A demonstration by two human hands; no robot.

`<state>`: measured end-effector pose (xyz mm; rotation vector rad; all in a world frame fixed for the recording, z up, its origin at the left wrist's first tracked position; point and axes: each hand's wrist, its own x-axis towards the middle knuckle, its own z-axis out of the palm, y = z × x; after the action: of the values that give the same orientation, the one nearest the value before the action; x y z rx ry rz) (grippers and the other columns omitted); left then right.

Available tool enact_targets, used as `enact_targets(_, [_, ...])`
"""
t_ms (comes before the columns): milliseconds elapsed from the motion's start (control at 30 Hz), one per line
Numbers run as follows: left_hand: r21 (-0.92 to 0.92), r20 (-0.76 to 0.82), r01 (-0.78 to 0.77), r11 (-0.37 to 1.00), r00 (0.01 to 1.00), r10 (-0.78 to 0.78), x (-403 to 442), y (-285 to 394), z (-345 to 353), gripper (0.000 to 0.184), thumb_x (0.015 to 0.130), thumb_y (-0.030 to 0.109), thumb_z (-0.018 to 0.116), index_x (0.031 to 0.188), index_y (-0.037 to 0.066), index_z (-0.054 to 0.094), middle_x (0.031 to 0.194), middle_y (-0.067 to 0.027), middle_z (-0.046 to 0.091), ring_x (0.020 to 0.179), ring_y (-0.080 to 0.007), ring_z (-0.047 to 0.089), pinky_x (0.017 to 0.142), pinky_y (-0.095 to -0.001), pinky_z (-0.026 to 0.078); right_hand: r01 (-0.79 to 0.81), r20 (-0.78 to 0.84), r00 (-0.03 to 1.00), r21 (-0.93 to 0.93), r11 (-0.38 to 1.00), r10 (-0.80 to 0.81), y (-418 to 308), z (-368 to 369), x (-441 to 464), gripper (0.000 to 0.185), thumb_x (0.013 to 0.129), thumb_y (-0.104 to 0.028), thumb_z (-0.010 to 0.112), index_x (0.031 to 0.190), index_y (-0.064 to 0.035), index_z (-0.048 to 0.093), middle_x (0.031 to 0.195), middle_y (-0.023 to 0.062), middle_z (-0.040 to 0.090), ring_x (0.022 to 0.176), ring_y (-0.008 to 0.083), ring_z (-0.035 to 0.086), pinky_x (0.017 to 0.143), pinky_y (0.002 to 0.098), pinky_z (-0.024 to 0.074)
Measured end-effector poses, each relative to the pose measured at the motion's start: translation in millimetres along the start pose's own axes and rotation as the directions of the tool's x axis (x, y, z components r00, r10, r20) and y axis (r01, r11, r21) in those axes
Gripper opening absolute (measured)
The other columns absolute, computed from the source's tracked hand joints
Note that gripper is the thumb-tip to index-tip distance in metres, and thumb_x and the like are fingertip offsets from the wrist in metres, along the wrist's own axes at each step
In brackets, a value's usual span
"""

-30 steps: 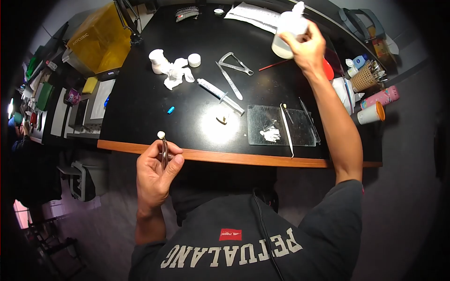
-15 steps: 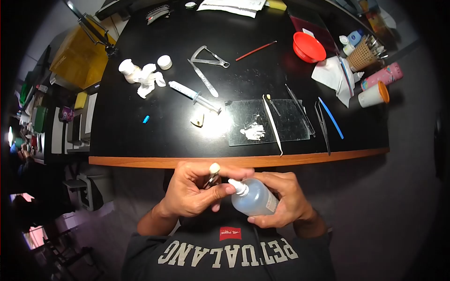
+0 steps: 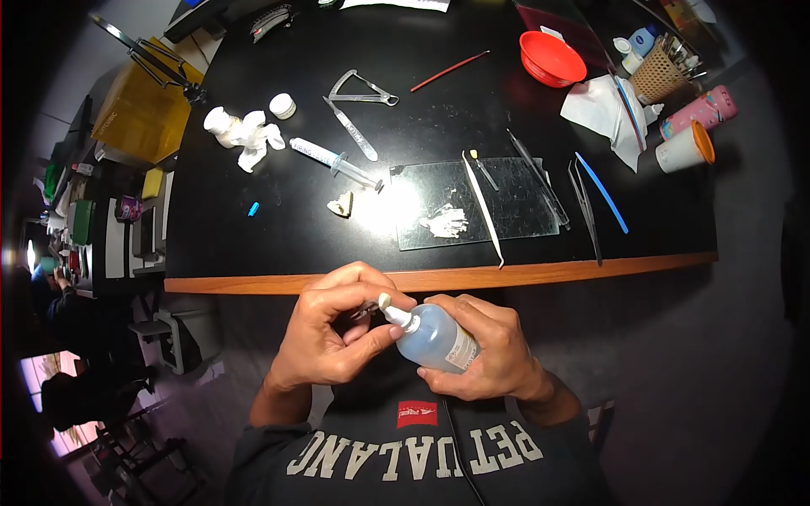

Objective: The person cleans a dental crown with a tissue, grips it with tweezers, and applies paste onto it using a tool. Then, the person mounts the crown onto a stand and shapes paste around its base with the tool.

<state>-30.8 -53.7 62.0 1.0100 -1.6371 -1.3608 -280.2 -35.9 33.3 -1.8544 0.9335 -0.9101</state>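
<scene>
My right hand (image 3: 485, 350) is wrapped round a translucent bottle (image 3: 434, 337) with a white nozzle, tilted toward my left hand. My left hand (image 3: 337, 329) holds a dark metal clamp (image 3: 364, 310), mostly hidden by the fingers, with a small cream-coloured tooth-like piece (image 3: 385, 300) at its tip. Thumb and fingertips of my left hand are at the bottle's nozzle, close beside the small piece. Both hands are in front of the table's wooden edge (image 3: 439, 281). Behind them lie a glass plate (image 3: 531, 221) with white paste (image 3: 445, 221) and a syringe (image 3: 333, 162).
Calipers (image 3: 353, 126), a white jar (image 3: 283, 105), crumpled tissue (image 3: 256, 139) and a blue piece (image 3: 253, 209) lie on the table. Tweezers (image 3: 584, 211), a blue tool (image 3: 602, 192), a red bowl (image 3: 553, 59) and a cup (image 3: 682, 150) are to the right. A co-worker's hand (image 3: 61, 277) shows far left.
The bottle has come from the table's back right down to my left hand, which has moved right with the clamp. Since the middle frame, nozzle and small piece have come closer together.
</scene>
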Motion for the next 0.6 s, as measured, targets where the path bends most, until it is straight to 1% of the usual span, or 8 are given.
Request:
enact_targets(133, [-0.13,-0.149,0.103,0.986,0.981,-0.123,-2.9,-1.9,-0.4,0.02,0.085,0.0,0.088,0.1,-0.003,0.076,0.093,-0.0012,0.07,0.059,0.0043,0.039,0.053,-0.0181,0.028,-0.024,0.013,1.0,-0.115,0.993,0.026,-9.8,-2.3,-1.0,0.069,0.068,-0.02,0.093,0.126,0.0053,0.067,0.098,0.0193,0.072,0.083,0.0349,0.075,0.073,0.0423,0.0608])
enact_targets(167, [-0.193,-0.19,0.118,0.974,0.969,-0.155,-3.1,1.0,-1.0,0.019,0.086,0.003,0.09,0.096,-0.002,0.075,0.085,0.0022,0.068,0.059,0.0042,0.037,0.053,-0.0181,0.026,-0.017,0.011,1.0,-0.177,0.984,0.019,-14.7,-7.9,-0.2,0.069,0.068,-0.021,0.093,0.127,0.0055,0.067,0.099,0.0196,0.072,0.083,0.0352,0.075,0.074,0.0423,0.0609])
enact_targets(233, [-0.188,-0.24,0.102,0.977,0.96,-0.146,-4.3,-2.5,-5.6,0.018,0.086,0.004,0.089,0.096,-0.002,0.075,0.082,0.0037,0.067,0.059,0.0046,0.037,0.053,-0.0179,0.025,-0.003,0.012,1.0,-0.301,0.954,0.007,-29.9,-28.5,3.2,0.071,0.068,-0.021,0.094,0.128,0.0059,0.067,0.099,0.0202,0.072,0.084,0.0358,0.075,0.074,0.0423,0.0611])
enact_targets(300, [-0.196,-0.261,0.137,0.971,0.947,-0.186,-5.2,-5.9,-12.8,0.018,0.088,0.005,0.089,0.097,-0.002,0.075,0.079,0.0054,0.065,0.06,0.005,0.038,0.054,-0.018,0.025,0.018,0.012,1.0,-0.486,0.874,-0.014,-48.0,-53.4,11.7,0.072,0.067,-0.02,0.094,0.129,0.006,0.067,0.102,0.0204,0.072,0.087,0.0359,0.075,0.079,0.0434,0.0605])
enact_targets(333, [-0.218,-0.265,0.151,0.964,0.942,-0.208,-5.1,-9.5,-15.5,0.018,0.089,0.007,0.088,0.098,-0.002,0.075,0.075,0.0077,0.06,0.061,0.0048,0.037,0.054,-0.0189,0.025,0.021,0.01,1.0,-0.572,0.82,-0.019,-55.3,-63.9,16.5,0.073,0.067,-0.018,0.093,0.13,0.0055,0.067,0.103,0.0199,0.072,0.087,0.0356,0.074,0.08,0.0439,0.06])
enact_targets(400, [-0.231,-0.254,0.184,0.956,0.937,-0.241,-4.3,-16.8,-22.2,0.019,0.09,0.011,0.088,0.098,-0.002,0.075,0.071,0.0104,0.054,0.06,0.0041,0.036,0.054,-0.0198,0.024,-0.004,0.03,0.999,-0.744,0.668,0.04,-66.2,-77.5,29.7,0.075,0.066,-0.014,0.091,0.134,0.0036,0.065,0.107,0.0176,0.072,0.088,0.0353,0.072,0.081,0.0443,0.0584])
enact_targets(533, [-0.237,-0.269,0.151,0.96,0.939,-0.214,-4.6,-29.1,-27.6,0.02,0.091,0.012,0.088,0.098,-0.002,0.075,0.067,0.0124,0.048,0.059,0.0037,0.034,0.054,-0.0208,0.023,0.032,0.094,0.989,-0.884,0.466,0.11,-71.6,-81.2,56.5,0.073,0.065,-0.008,0.089,0.134,-0.003,0.067,0.105,0.0113,0.07,0.091,0.0314,0.068,0.079,0.0426,0.0573])
enact_targets(600, [-0.215,-0.267,0.146,0.966,0.942,-0.202,-2.8,-28.8,-28.1,0.02,0.091,0.012,0.088,0.098,-0.001,0.075,0.066,0.0128,0.047,0.059,0.0038,0.033,0.054,-0.0211,0.023,0.071,0.141,0.98,-0.907,0.416,0.138,-68.6,-81.3,65.4,0.071,0.065,-0.007,0.088,0.134,-0.0039,0.068,0.105,0.0099,0.07,0.092,0.0302,0.068,0.079,0.0421,0.0577])
